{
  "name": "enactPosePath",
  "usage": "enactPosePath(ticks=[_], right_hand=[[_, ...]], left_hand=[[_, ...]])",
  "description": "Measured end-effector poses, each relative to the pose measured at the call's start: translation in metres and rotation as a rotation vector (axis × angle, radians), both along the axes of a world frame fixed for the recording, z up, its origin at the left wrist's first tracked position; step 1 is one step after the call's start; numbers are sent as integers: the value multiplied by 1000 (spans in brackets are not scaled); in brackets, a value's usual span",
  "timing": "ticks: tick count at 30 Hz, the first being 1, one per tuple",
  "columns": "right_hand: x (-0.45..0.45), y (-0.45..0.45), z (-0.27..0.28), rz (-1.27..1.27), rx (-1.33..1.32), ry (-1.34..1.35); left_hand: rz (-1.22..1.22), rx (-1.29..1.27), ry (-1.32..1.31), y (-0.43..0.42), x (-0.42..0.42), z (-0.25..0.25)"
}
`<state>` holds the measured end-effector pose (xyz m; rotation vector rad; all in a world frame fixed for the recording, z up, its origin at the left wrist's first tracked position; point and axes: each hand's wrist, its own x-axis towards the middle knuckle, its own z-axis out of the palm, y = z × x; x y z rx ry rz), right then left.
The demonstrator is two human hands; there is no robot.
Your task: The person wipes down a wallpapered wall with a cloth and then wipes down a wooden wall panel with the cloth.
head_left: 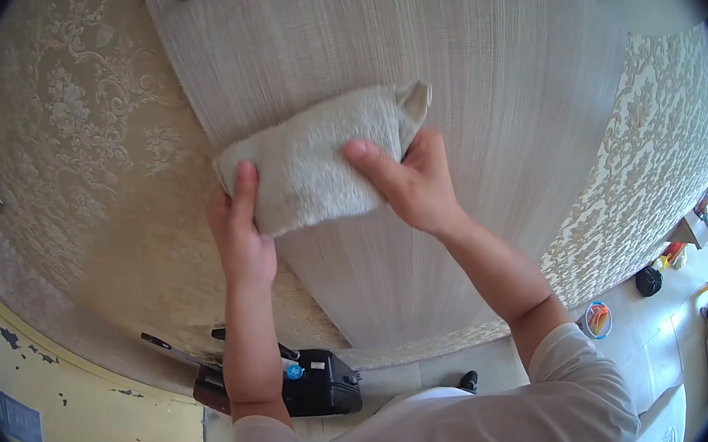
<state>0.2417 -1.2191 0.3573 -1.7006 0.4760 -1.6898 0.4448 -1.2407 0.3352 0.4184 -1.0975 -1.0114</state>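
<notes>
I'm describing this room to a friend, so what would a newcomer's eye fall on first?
Probably the folded cream cloth near the centre, gripped by the left hand and right hand in front of a pale wood-grain panel. Next might come the yellow door with dark, chipped-looking patches at lower left, then the black suitcase low down, left of centre.
</notes>
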Motion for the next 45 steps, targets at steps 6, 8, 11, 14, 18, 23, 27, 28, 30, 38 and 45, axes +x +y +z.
enactPosePath(ticks=[6, 8, 11, 14, 18, 23, 27, 28, 30, 38, 45], right_hand=[[16, -12, 60, -103, -129, 4], [21, -12, 74, -135, -217, -35], [25, -11, 80, -115, -154, -15], [28, -13, 58, -122, -58, 0], [34, -13, 0, -122, 102, 10], [34, -6, -89, -115, 319, -45], [20, 0, -179, -215, 528, 202], [18, -1, -203, -276, 549, 319], [19, -1, -240, -340, 435, 335], [20, 8, -366, -455, 458, 411], [12, 11, -463, -267, 1225, 647]], left_hand=[[65, -131, -42, -9, 9, 80], [98, -156, -49, -6, 12, 100], [148, -333, -149, -6, 14, 109], [232, -218, -127, -15, 13, 83], [369, -140, -191, -23, 19, 20], [470, 14, -367, -12, 21, -71], [442, 259, -527, 2, 29, -161], [411, 316, -540, 5, 26, -180], [369, 387, -556, 7, 20, -222], [311, 464, -611, 7, 17, -388], [218, 847, -583, 19, 3, -507]])
